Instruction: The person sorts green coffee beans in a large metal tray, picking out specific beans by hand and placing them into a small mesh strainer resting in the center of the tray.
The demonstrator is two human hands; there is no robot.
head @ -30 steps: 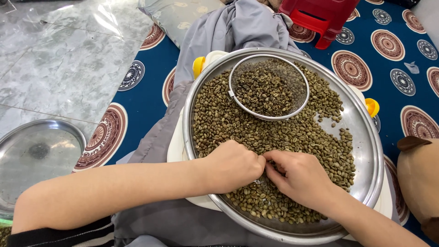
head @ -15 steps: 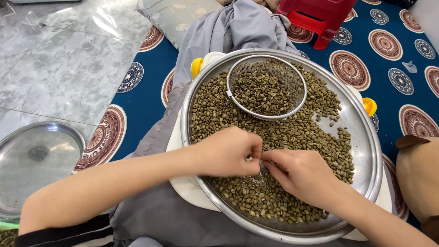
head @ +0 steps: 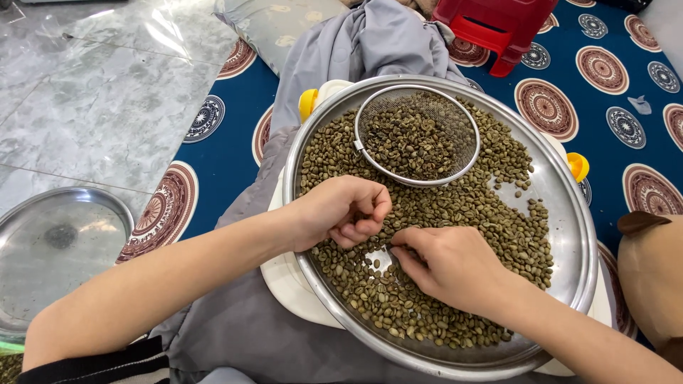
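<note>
Far left, on the grey stone floor (head: 92, 107), sits a shiny round tray (head: 57, 242), well away from the work. Next comes the blue mat (head: 220, 160) with its round red and white shapes, and a grey cloth (head: 370, 35) bunched at the mat's far edge. In the middle of the mat a big round metal pan (head: 569, 249) rests on a white stand (head: 292, 284) with yellow knobs. The pan is full of small greenish-brown beans (head: 462, 213). A round wire sieve (head: 416, 135) lies on the beans near the pan's far rim, with more beans inside it. The left hand (head: 338, 210) hovers just over the beans near the pan's left rim; its grip is curled almost closed, and I cannot tell if a bean is tucked inside. Just beside it, the right hand (head: 452, 267) is down on the beans with its fingertips (head: 402, 252) pinched together, and I cannot tell if they have caught one. It looks like the picking-over step, hunting out single beans. A next pick would need a tiny, careful pinch so only one bean comes up. At the mat's far right corner stands a red stool (head: 498, 25).
</note>
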